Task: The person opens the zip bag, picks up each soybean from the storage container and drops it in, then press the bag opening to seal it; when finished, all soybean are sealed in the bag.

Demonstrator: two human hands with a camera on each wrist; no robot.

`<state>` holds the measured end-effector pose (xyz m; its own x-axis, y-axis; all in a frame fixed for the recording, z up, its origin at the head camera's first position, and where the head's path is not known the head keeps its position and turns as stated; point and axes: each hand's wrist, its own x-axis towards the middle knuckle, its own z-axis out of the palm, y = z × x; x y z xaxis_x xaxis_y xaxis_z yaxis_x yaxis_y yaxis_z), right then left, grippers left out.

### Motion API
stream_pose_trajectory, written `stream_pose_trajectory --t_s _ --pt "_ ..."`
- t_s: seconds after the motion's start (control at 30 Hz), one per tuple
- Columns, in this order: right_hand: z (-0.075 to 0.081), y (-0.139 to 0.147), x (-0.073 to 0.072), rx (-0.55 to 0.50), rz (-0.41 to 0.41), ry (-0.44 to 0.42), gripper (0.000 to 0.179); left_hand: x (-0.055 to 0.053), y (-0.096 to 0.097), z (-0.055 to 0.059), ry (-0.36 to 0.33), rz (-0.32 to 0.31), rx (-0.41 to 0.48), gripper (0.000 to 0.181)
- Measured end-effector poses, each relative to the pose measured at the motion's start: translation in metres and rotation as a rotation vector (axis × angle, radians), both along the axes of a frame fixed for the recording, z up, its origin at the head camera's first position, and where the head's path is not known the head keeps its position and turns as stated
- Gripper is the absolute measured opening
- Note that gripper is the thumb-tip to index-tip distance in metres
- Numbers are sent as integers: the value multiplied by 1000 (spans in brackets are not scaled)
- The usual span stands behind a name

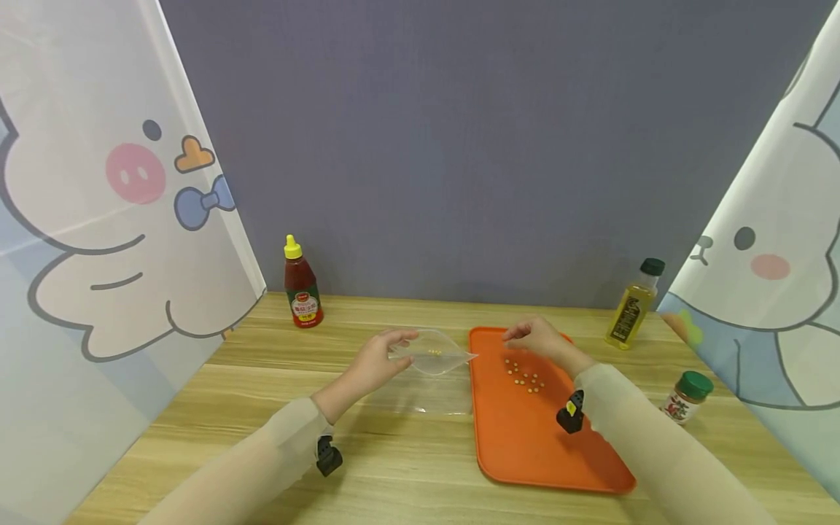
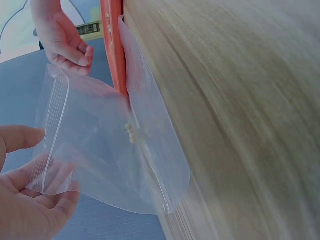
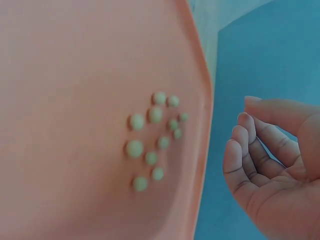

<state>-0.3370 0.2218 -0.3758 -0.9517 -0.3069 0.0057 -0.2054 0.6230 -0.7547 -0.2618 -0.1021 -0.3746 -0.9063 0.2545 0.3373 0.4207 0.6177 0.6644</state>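
One hand (left) is curving thumb and fingers around the gaping mouth of a clear zip-lock bag at centre; a few pale pellets are lying inside. Right of centre, an orange tray is holding more; over its upper edge, the other hand (right) is bunching its fingertips, whether pinching anything cannot be told. Keeping the mouth wide should help pellets drop cleanly.

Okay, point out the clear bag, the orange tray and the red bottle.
Clear bag (image 2: 97,135), left wrist view, its side panel.
Orange tray (image 1: 528,441), head view, its bare floor.
Red bottle (image 1: 301,278), head view, body above label.
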Motion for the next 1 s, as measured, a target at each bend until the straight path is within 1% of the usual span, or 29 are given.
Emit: stream_pose_trajectory --t_s 0.23,0.47,0.7,0.8,1.0 --pt "-7 8 -1 -3 6 -57 19 0 0 0 -3 -10 2 42" --pt "-17 12 -3 53 16 -69 12 -1 -1 0 5 -18 -7 42" --pt "-19 13 -1 32 16 -103 10 0 -1 2 -3 -33 -15 43" --pt "-20 14 1 45 7 -108 8 0 -2 2 -9 -40 -17 43" --pt "-22 14 3 86 3 -90 7 1 -2 2 -8 -41 -28 43"
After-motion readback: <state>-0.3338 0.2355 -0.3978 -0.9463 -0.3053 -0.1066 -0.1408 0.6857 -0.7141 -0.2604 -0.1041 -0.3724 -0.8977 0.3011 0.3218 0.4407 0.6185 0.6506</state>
